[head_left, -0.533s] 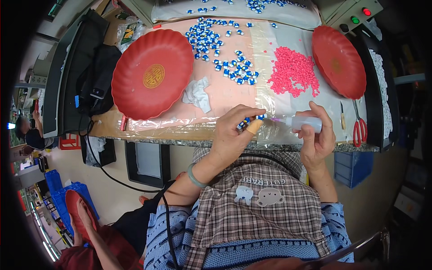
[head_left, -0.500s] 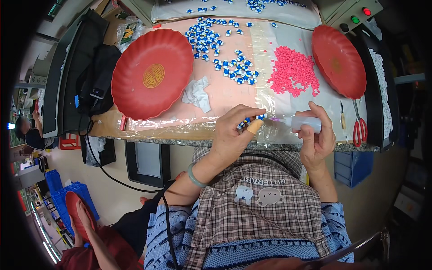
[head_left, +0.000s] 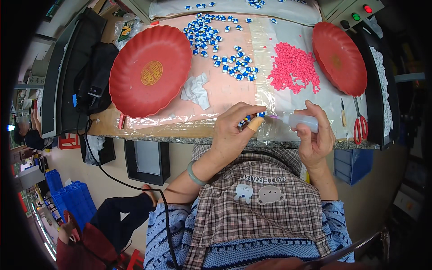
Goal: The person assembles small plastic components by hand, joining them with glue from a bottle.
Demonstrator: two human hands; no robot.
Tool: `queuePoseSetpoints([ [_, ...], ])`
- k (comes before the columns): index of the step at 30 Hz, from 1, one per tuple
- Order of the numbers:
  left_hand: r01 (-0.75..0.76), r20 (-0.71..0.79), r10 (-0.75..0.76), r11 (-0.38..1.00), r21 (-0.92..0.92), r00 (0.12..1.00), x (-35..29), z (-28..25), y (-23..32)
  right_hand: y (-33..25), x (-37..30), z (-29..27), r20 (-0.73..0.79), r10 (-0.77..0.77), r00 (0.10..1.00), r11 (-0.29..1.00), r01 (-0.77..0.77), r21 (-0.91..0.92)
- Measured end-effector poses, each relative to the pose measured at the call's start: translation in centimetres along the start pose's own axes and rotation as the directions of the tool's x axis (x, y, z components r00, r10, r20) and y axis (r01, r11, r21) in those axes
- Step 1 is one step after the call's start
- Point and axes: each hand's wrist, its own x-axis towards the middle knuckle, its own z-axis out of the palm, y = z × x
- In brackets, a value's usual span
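The bottle (head_left: 303, 120) looks smooth translucent plastic, the tabletop film (head_left: 180, 121) glossy plastic, the tissue (head_left: 196, 92) matt paper.

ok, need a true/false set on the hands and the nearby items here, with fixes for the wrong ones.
1. The right hand holds a squeeze bottle. True.
2. The bottle's nozzle points away from the left hand. False: it points toward the left hand.
3. The left hand is empty. False: it holds blue-and-white pieces.
4. A crumpled white tissue lies right of the left red tray. True.
5. Every loose piece is blue and white. False: pink pieces lie left of the right red tray.
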Motion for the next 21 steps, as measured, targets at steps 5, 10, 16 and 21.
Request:
queuePoseSetpoints([
  [5, -0.004, -0.001, 0.004, 1.0, 0.004, 1.0, -0.05, 0.17, -0.1, -0.08, 0.01, 0.06, -0.013, -0.022, 1.0, 1.0, 0.022, -0.02],
  [10, -0.006, -0.006, 0.006, 1.0, 0.012, 1.0, -0.22, -0.01, -0.11, -0.02, 0.31, 0.18, 0.014, -0.083, 0.996, 0.994, 0.084, -0.064],
  [16, -0.019, 0.005, 0.019, 1.0, -0.001, 1.0, -0.07, 0.14, -0.32, -0.11, 0.37, 0.0, 0.025, -0.095, 0.995, 0.991, 0.097, -0.092],
  [21, 0.004, 0.015, -0.004, 1.0, -0.026, 1.0, -0.2, 0.19, -0.45, -0.09, 0.58, 0.12, 0.024, -0.166, 0.986, 0.977, 0.168, -0.128],
])
